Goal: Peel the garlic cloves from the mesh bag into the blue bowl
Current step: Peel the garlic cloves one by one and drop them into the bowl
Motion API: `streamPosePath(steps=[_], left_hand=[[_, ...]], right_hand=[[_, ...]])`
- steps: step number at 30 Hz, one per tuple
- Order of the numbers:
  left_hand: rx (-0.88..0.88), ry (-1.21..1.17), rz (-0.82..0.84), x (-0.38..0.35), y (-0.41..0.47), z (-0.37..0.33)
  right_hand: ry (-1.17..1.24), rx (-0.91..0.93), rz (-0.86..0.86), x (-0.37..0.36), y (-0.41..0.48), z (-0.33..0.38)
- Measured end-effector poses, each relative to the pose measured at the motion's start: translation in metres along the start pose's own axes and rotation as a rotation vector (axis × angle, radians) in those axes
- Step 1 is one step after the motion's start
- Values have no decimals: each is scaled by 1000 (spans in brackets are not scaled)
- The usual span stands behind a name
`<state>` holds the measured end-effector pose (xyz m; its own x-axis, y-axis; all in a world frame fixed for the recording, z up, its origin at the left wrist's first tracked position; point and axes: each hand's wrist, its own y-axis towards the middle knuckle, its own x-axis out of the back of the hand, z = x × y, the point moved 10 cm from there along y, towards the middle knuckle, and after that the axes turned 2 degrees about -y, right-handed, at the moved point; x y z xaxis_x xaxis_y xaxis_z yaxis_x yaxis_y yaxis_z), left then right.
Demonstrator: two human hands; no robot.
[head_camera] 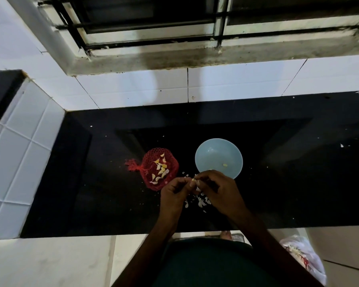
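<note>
1. Right at the middle of it all, the garlic clove (pixel 193 180) was a small pale piece caught between the two hands, held just above the desk and in front of the near rim of the blue bowl (pixel 207 160).
2. And the left hand (pixel 174 191) had its fingers curled in, thumb and fingertips pinching the clove from the left side.
3. Meanwhile the right hand (pixel 218 189) closed on the same clove from the other side, fingers bent and bunched tight against the left hand's fingertips.
4. Down below the hands, papery white peels (pixel 200 200) lay scattered on the desk in a loose patch.
5. Just beyond the hands, the bowl stood upright, and one small yellowish peeled clove (pixel 225 165) rested on its floor, right of centre.
6. Over to the left of the bowl, close to the left hand, the red mesh bag (pixel 151 156) lay flat with its knotted tail pointing left, and a loose cluster of unpeeled cloves (pixel 161 170) showed inside it.
7. Around them, the black glossy desk (pixel 91 183) was dotted with tiny white flecks.
8. Behind it rose a white tiled wall (pixel 133 88), with a barred window (pixel 153 23) above.
9. At the lower right, a plastic bag (pixel 305 257) sat on the floor, its contents too unclear to name.
</note>
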<state>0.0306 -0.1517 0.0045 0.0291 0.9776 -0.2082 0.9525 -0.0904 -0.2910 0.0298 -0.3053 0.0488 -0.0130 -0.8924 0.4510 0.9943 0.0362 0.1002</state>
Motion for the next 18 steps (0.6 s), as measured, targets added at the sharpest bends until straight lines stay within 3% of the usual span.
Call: streamPosePath(steps=[5, 13, 18], left_hand=[[-8, -8, 9, 0, -2, -1], [-11, 14, 75, -7, -2, -6], [-4, -22, 88, -14, -7, -5]], right_hand=[[92, -18, 7, 0, 5, -2], [-123, 133, 144, -6, 4, 19], [-143, 199, 81, 1, 5, 26]])
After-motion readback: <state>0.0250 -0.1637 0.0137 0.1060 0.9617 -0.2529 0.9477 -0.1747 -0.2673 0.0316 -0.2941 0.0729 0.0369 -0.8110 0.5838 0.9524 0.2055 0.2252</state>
